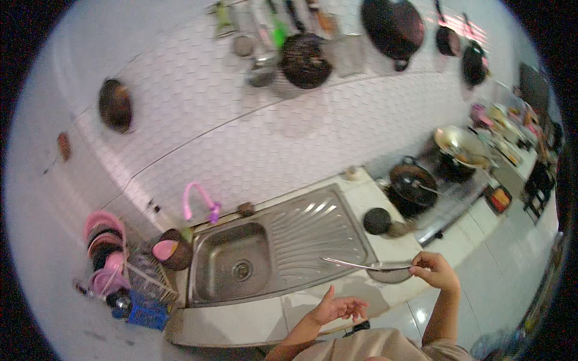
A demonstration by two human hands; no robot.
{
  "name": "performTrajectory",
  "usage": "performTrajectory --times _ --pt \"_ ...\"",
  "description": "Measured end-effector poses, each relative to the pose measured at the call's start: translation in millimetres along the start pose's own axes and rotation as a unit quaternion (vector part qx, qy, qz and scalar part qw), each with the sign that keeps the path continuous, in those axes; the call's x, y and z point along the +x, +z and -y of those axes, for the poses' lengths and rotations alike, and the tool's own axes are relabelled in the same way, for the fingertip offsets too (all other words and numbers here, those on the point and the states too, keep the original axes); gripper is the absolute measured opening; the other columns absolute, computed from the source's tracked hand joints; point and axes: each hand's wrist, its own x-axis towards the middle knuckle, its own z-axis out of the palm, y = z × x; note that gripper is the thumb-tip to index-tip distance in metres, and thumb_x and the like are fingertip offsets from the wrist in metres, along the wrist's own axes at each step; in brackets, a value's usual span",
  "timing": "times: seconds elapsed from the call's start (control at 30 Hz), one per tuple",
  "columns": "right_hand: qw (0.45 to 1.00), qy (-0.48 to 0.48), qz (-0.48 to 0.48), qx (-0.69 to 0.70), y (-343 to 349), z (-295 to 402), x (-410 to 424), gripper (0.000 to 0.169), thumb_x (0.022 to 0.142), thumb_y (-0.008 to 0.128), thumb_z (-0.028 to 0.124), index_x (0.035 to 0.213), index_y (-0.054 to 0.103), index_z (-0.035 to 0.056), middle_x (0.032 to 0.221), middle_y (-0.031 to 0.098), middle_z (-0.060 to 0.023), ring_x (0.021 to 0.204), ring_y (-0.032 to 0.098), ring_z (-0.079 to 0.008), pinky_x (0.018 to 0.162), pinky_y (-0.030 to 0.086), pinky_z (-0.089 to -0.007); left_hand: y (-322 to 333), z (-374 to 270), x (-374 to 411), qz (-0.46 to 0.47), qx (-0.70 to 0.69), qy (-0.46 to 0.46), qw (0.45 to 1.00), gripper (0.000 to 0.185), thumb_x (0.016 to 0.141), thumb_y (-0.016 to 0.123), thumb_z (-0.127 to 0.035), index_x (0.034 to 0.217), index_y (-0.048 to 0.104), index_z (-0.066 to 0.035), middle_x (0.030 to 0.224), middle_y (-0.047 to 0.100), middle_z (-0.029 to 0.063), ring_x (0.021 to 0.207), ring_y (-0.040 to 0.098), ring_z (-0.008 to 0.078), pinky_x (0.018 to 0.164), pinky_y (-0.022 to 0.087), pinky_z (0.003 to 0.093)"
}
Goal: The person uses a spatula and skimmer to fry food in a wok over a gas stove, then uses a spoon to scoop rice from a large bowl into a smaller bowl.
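Note:
My right hand grips a thin metal utensil at its right end, over the countertop right of the sink. The utensil's slender part reaches left above the drainboard. A round greyish part, perhaps a strainer's mesh bowl, shows beside my fingers; blur keeps its exact kind unclear. My left hand holds nothing, with thumb raised and fingers apart, above the front of the counter. Left of the drainboard is the bare basin of the stainless steel sink, under a pink flexible faucet.
A dark round object sits on the counter near a stove carrying a dark pan and a metal wok. Left of the sink stands a rack of pink dishes by a blue basket. Pans hang on the wall.

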Motion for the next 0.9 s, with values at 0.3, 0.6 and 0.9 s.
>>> performTrajectory --times 0.3,0.6,0.9 --pt "0.988 0.045 -0.09 -0.119 -115.7 -34.8 -115.2 0.021 0.067 0.079 0.011 0.076 0.062 0.0024 0.075 0.061 -0.0057 0.07 0.059 -0.0146 0.065 0.048 -0.0273 39.9 38.3 158.1 0.065 -0.146 -0.106 0.981 0.094 0.081 0.012 -0.076 0.127 0.046 -0.002 0.101 0.06 0.0111 0.08 0.053 0.0136 0.061 0.037 0.0185" --pt "0.97 0.072 -0.128 -0.192 -298.4 -97.1 -198.3 0.022 0.067 0.078 0.014 0.08 0.063 0.0042 0.08 0.061 -0.0077 0.078 0.059 -0.0217 0.07 0.047 -0.0317 113.3 89.1 393.2 0.239 0.106 -0.21 0.942 0.049 0.09 0.054 -0.035 0.127 0.044 -0.005 0.112 0.058 0.009 0.087 0.059 0.0143 0.073 0.047 0.0272" --pt "0.934 0.08 -0.205 -0.28 -410.6 -139.2 -176.5 0.028 0.07 0.068 0.001 0.096 0.059 0.0064 0.116 0.054 -0.0113 0.109 0.053 -0.0293 0.089 0.044 -0.0361 130.4 102.1 541.4 0.052 0.034 -0.227 0.972 0.049 0.095 0.045 -0.025 0.139 0.03 -0.011 0.091 0.061 0.0112 0.059 0.058 0.0129 0.052 0.048 0.0238"
